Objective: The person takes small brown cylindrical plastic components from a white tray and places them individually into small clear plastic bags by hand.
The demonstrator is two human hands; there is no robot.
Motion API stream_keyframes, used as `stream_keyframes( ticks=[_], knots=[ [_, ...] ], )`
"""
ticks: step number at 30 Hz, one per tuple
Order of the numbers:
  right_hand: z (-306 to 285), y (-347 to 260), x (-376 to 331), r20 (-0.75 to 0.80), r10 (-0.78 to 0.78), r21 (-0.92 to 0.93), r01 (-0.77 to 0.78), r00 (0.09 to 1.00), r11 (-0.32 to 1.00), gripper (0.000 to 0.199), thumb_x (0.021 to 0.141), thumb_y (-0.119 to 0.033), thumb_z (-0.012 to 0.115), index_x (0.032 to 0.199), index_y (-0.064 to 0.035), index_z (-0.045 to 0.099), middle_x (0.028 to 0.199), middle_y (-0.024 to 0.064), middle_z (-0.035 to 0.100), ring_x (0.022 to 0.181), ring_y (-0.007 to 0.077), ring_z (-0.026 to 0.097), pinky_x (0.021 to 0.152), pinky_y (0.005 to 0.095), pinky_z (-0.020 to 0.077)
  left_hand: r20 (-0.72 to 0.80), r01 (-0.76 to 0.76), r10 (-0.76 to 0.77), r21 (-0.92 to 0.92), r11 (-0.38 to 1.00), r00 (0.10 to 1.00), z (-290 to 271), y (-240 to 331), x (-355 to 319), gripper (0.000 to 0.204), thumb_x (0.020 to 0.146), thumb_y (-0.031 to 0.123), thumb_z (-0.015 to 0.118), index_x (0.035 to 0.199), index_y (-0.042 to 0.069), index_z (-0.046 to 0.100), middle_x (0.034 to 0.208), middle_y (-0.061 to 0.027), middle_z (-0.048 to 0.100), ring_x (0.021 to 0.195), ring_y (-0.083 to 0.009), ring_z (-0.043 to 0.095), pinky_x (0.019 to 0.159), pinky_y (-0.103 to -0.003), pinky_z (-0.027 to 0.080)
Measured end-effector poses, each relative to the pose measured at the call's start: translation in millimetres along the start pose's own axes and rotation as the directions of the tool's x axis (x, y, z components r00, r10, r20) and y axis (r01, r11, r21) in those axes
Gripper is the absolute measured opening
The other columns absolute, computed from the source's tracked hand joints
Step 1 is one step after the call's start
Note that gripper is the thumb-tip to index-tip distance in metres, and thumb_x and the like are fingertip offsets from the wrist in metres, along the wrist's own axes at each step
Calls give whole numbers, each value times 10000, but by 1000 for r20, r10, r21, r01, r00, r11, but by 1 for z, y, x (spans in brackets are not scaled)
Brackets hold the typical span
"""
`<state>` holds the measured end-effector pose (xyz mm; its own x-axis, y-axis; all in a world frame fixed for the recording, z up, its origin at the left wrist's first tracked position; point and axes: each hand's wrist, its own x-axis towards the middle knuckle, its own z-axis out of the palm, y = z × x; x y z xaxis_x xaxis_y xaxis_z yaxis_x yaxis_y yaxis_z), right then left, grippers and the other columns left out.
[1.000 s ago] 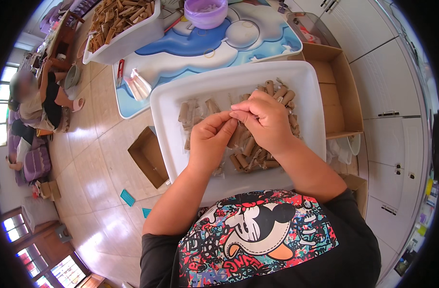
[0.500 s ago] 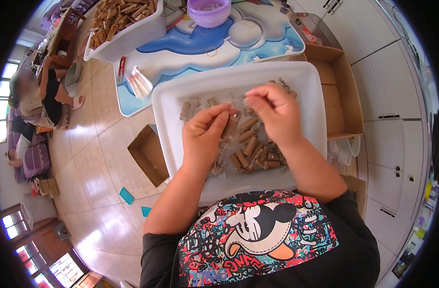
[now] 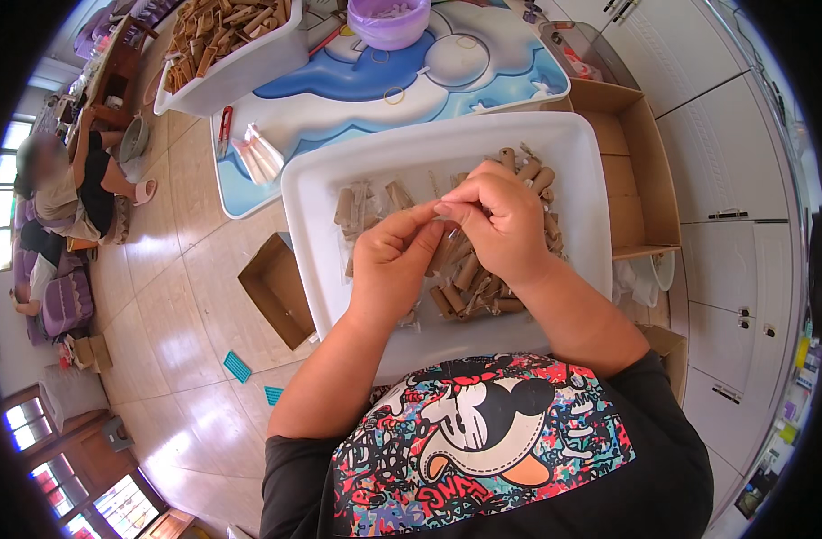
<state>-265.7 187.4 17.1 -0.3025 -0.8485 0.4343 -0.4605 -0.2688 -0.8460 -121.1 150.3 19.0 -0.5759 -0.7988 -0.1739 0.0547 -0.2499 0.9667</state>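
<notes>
Over a white plastic tub, my left hand and my right hand meet at their fingertips. The left thumb and forefinger pinch the top of a clear plastic bag with something brown in it, mostly hidden by the fingers. My right thumb and forefinger are pressed together right at the left fingertips; what they pinch is too small to make out. Below and around both hands lie several short brown rolls, some of them in clear plastic wrappers.
Beyond the tub is a blue-and-white cloud-patterned table with a red cutter knife and a purple bowl. A white bin of brown pieces stands far left. Cardboard boxes flank the tub. A person sits at left.
My right hand has come left and down, so its fingertips now touch those of my left hand. The left hand has shifted slightly right. More rolls show at the tub's far right.
</notes>
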Motion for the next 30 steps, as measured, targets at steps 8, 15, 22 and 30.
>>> stream_keyframes(
  ticks=[8, 15, 22, 30],
  knots=[
    [0, 1, 3, -85, -148, -217, 127, 985, 968, 86, 711, -10, 657, 737, -38, 580, 664, 71, 558, 550, 194, 552, 472, 279, 419, -78, -40, 44, 63, 997, 996, 5, 0, 5, 200, 863, 67, 564, 1036, -13, 622, 808, -22, 647, 668, -15, 511, 563, -156, 413],
    [-5, 2, 8, -290, 78, -33, -91, 954, 995, 60, 807, -79, 607, 770, -40, 581, 683, 48, 571, 587, 133, 535, 513, 244, 415, -68, -15, 26, 157, 987, 997, 3, 8, 0, 211, 878, 16, 515, 1067, -49, 583, 932, -94, 641, 816, -100, 600, 717, -187, 474],
    [-22, 9, 12, -23, 536, 624, -406, 844, 667, 160, 917, -157, 472, 920, -29, 568, 679, -13, 476, 506, 22, 325, 463, 140, 257, -250, -5, -7, -48, 999, 968, -10, 12, 3, 142, 879, 46, 527, 985, -28, 585, 917, -82, 647, 788, -84, 580, 700, -197, 460],
    [-8, 3, 1, 250, 531, 315, -586, 810, 746, 206, 887, -198, 542, 907, -10, 623, 738, -32, 562, 662, 21, 446, 583, 166, 362, -220, -40, 25, -65, 997, 975, -14, 11, 2, 102, 879, 36, 525, 957, -23, 556, 930, -100, 642, 814, -93, 580, 717, -212, 463]
  ],
)
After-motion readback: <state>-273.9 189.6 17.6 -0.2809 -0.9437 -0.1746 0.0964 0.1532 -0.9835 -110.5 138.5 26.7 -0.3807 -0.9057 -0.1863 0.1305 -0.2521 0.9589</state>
